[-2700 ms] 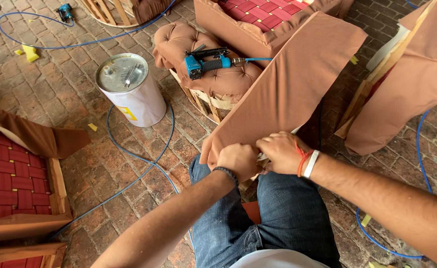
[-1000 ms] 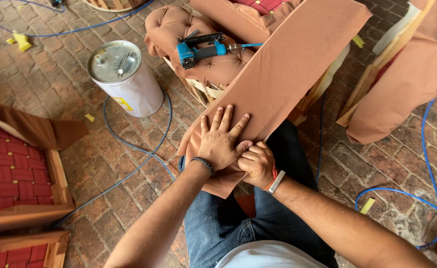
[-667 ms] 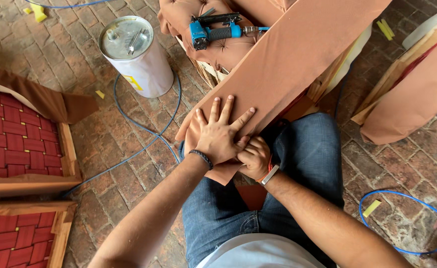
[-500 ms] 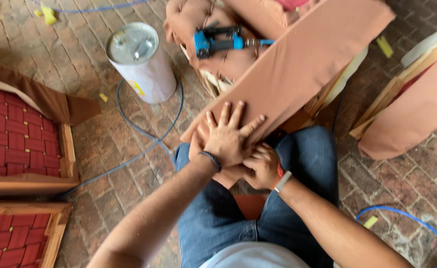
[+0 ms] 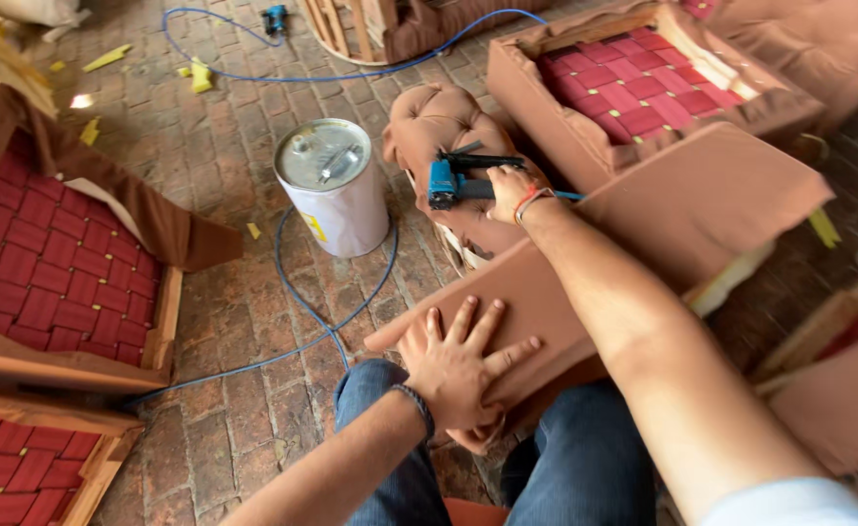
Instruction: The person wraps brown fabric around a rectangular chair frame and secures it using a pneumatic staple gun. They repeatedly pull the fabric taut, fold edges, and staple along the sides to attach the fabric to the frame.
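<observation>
While the left hand [image 5: 458, 365] presses flat on the brown upholstered panel [image 5: 643, 234], the right hand [image 5: 509, 187] grips the blue stapler [image 5: 446, 182].

The place was an upholstery workshop, with the work done on a worn brick floor [image 5: 244, 321]. Wooden seat frames [image 5: 49, 282] strung with red webbing lay about, partly wrapped in brown fabric. A tufted brown cushion [image 5: 444, 127] sat beside a fabric-covered panel [image 5: 663, 219]. A blue pneumatic staple gun [image 5: 458, 180] was fed by a blue air hose [image 5: 312, 312] that snaked across the bricks. A white metal can [image 5: 336, 190] stood nearby, and yellow foam scraps [image 5: 200, 78] littered the floor.
</observation>
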`<act>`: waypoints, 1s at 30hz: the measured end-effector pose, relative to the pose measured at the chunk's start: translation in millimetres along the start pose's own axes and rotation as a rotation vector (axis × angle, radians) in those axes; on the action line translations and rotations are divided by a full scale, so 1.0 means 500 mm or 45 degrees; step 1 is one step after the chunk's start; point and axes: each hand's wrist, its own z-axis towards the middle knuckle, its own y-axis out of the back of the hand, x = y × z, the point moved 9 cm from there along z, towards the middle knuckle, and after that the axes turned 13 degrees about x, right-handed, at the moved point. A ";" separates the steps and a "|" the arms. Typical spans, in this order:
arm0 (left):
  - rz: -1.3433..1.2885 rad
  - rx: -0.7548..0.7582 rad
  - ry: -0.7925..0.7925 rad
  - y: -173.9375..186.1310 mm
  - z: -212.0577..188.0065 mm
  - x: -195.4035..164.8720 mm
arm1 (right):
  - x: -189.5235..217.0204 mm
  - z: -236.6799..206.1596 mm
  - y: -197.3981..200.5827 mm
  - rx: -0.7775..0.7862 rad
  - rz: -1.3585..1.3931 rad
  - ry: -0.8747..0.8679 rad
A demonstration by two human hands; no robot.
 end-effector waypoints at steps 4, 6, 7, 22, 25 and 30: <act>-0.021 0.014 -0.036 0.003 0.030 0.022 | 0.011 0.102 -0.056 0.312 -0.011 0.031; -0.058 0.039 -0.063 -0.002 0.041 0.029 | 0.000 0.129 -0.071 0.329 -0.028 -0.027; -0.060 0.009 -0.055 0.000 0.041 0.032 | 0.011 0.138 -0.075 0.314 -0.058 0.073; 0.016 0.053 -0.022 -0.013 0.033 0.016 | -0.175 -0.236 0.221 0.048 -0.832 0.066; 0.072 0.070 -0.026 -0.022 0.034 0.005 | -0.117 -0.492 0.191 -0.238 -0.429 0.217; 0.160 0.136 0.002 -0.045 0.035 -0.004 | 0.018 -0.751 0.003 -0.428 0.088 0.503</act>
